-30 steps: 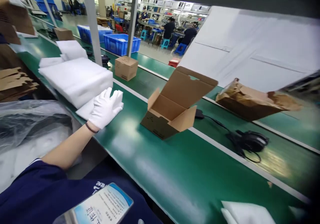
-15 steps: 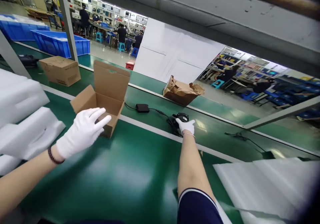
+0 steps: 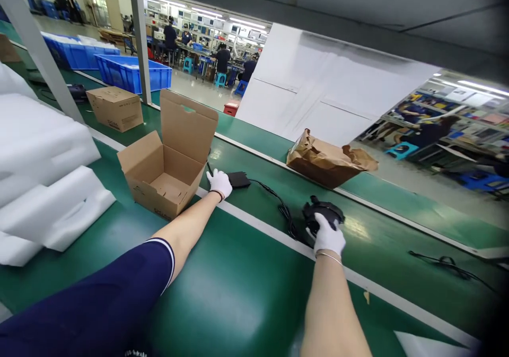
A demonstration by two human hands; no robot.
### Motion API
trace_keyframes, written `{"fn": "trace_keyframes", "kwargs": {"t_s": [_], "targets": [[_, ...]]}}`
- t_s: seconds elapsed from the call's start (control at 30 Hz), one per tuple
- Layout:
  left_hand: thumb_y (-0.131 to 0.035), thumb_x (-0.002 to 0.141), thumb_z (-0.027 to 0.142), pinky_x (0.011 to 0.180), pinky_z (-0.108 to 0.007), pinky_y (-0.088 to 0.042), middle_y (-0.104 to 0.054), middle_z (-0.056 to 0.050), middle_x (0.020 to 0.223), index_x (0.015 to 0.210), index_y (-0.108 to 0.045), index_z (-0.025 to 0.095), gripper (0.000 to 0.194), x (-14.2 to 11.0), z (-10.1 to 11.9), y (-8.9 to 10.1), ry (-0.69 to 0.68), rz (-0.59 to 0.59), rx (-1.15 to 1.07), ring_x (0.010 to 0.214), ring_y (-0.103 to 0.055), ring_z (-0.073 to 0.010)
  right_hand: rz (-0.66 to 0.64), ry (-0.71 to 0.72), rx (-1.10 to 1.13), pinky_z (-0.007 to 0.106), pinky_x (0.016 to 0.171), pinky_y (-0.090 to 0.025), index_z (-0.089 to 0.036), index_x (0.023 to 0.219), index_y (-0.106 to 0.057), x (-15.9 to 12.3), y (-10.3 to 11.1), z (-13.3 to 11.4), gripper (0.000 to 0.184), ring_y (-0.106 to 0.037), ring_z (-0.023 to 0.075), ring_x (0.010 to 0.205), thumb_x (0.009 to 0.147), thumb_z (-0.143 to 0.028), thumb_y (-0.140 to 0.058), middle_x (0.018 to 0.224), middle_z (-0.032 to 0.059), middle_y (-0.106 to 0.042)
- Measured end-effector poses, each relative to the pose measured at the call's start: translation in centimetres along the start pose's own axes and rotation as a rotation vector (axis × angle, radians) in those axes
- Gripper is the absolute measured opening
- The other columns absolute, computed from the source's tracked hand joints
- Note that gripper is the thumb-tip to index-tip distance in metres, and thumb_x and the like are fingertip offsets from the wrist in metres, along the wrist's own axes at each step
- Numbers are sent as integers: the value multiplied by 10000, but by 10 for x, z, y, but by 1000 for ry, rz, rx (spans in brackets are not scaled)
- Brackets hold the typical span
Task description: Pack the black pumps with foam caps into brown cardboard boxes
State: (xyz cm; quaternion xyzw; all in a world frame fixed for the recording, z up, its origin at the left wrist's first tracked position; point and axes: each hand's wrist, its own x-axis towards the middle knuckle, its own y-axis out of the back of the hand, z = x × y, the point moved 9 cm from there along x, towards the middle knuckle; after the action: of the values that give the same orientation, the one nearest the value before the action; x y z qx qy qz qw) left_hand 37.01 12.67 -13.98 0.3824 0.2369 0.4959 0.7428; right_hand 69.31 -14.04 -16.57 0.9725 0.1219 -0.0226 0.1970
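My left hand [image 3: 219, 183], in a white glove, is at the left end of a black power adapter [image 3: 239, 180], just right of an open cardboard box [image 3: 153, 195]. Its fingers appear closed on that end, though their tips are partly hidden. A black cable [image 3: 270, 190] runs from the adapter toward my right hand [image 3: 330, 237], also gloved. That hand grips a rounded black device [image 3: 323, 212] from its near side, with fingers partly hidden behind it. The open box shows a bare inside, its lid standing up at the back.
White foam pieces [image 3: 43, 150] are stacked at the left. A closed carton [image 3: 115, 110] stands behind the open box, with blue bins [image 3: 159, 78] farther back. Crumpled brown paper in a box [image 3: 330, 160] sits beyond the belt's rail. Another black cable [image 3: 449, 261] lies at the right.
My left hand has gone from above the open box to the adapter. My right hand has the black device more firmly in its fingers. The view has shifted, too.
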Motion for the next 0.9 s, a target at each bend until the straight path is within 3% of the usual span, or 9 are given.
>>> {"fn": "trace_keyframes", "kwargs": {"t_s": [0.13,0.27,0.37,0.47,0.53,0.63,0.73,0.8,0.9], "targets": [[-426,985,340,1068,-471,-397,-659,-156,1046,907,-696,54,400,-51,35,-4,-157,-11,-138,1158,-580,-267,-174,-82,608,223,656,-590,-239,1237,-509,-21,7,-5,578,-657,160,883,729,-500,-599,1252,58,-568],[-330,1007,374,1141,-368,-322,-566,-166,1291,955,-688,90,460,-150,76,-5,-392,15,-291,1365,-437,-263,-367,112,888,142,577,-534,-256,1187,-568,-70,45,-55,516,-635,120,767,708,-446,-607,1151,40,-596],[-432,973,395,1218,-421,-239,-566,-154,1318,934,-695,177,345,-236,81,-16,-526,-35,-374,1422,-387,-291,-430,238,952,148,579,-527,-262,1155,-616,-122,79,-91,496,-639,133,788,699,-457,-636,1158,48,-605],[-478,957,421,1254,-468,-144,-564,-155,1351,980,-715,275,279,-317,77,-39,-671,-264,-433,1466,-318,-317,-485,292,956,155,580,-526,-268,1142,-637,-175,99,-112,511,-653,140,790,682,-489,-671,1111,32,-635],[-611,886,402,1233,-510,-203,-448,-166,1488,1057,-715,268,241,-357,70,-50,-720,-482,-401,1486,-252,-359,-506,298,919,175,570,-531,-283,1132,-637,-205,104,-114,521,-669,151,768,662,-497,-707,1057,12,-659],[-839,657,395,1162,-625,-302,-187,-223,1616,1340,-569,172,768,-371,54,-25,-651,-631,-367,1458,-239,-474,-515,261,798,221,514,-515,-271,1104,-636,-241,101,-101,543,-682,186,694,629,-511,-744,957,12,-690],[-889,586,436,1157,-644,-287,-48,-207,1644,1581,-107,258,1278,-346,40,35,-435,-664,-715,1481,-196,-447,-629,280,630,289,557,-535,-219,1142,-634,-286,76,-90,614,-692,247,769,613,-497,-773,980,50,-708],[-876,632,386,1105,-616,-389,-99,-150,1652,1563,50,384,1314,-330,28,67,-222,-715,-1128,1467,-273,-408,-793,374,502,368,759,-562,-190,1221,-622,-331,48,-92,682,-672,293,965,634,-491,-796,1118,73,-695],[-825,692,229,1035,-528,-507,-452,-106,1515,1543,-218,384,1057,-323,-6,83,119,-695,-1505,1327,-510,-354,-987,545,233,419,992,-478,-205,1333,-578,-397,11,-98,777,-602,312,1148,666,-516,-828,1247,61,-653]]}}
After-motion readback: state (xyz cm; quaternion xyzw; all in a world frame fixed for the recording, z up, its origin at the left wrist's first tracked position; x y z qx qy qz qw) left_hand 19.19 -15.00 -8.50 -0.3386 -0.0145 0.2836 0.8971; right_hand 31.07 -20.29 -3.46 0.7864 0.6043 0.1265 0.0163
